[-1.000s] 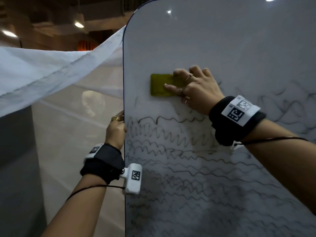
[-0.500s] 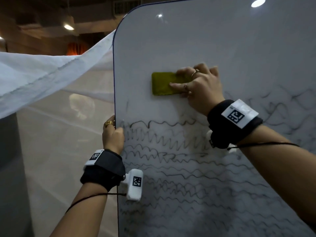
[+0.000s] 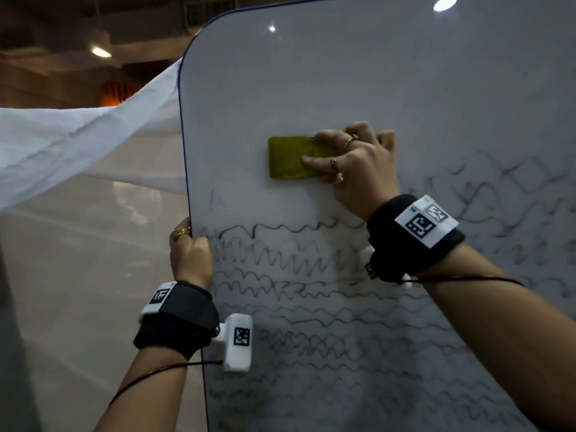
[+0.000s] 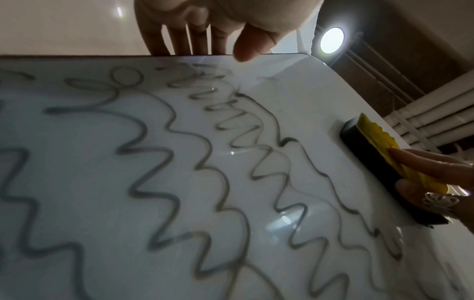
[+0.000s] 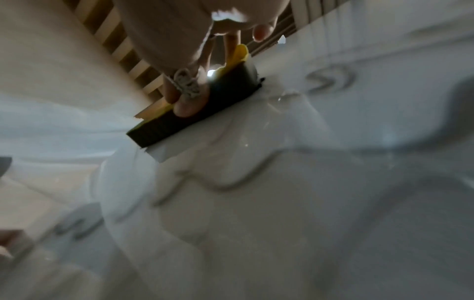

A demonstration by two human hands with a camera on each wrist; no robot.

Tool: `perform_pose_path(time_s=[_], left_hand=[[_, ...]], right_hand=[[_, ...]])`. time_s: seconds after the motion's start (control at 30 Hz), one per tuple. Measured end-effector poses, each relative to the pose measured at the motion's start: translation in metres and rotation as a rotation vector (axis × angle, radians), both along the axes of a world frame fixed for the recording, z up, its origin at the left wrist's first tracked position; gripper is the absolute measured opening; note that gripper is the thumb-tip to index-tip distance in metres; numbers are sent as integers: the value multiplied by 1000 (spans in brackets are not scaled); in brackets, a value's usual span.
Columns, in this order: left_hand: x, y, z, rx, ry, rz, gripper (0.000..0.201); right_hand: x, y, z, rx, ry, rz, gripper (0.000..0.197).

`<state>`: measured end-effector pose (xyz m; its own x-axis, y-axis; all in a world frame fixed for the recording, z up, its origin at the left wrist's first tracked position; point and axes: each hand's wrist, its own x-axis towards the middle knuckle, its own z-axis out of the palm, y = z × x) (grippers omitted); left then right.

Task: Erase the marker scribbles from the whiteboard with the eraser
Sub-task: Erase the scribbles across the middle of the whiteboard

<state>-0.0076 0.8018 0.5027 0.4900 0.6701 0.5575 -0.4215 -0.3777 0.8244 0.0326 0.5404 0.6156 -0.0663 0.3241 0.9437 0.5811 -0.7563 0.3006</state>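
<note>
The whiteboard (image 3: 374, 88) is wiped clean in its upper part; scribbles (image 3: 296, 254) remain below and right. The left hand (image 3: 190, 254) clasps the board's edge. The right hand (image 3: 352, 163) pinches the eraser (image 3: 290, 157), which has shifted slightly rightward across cleared surface. Most erasing remains.

Left hand (image 3: 190, 255) fingers hidden behind whiteboard (image 3: 343, 88) edge; right-wrist view blurred; board cut off right, bottom.
</note>
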Motion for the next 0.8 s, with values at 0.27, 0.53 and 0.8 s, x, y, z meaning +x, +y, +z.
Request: perform_pose_path(time_s=[0.27,0.53,0.8], left_hand=[[3,-25,9,-33,-36,217,68],[-15,-109,32,906,14,255,67],[-2,-133,19,830,250,198,77]], right_hand=[[-1,-19,-35,-143,-23,-55,30],[-3,-44,-4,96,74,-88,47],[-1,-96,-35,-35,23,-160,38]])
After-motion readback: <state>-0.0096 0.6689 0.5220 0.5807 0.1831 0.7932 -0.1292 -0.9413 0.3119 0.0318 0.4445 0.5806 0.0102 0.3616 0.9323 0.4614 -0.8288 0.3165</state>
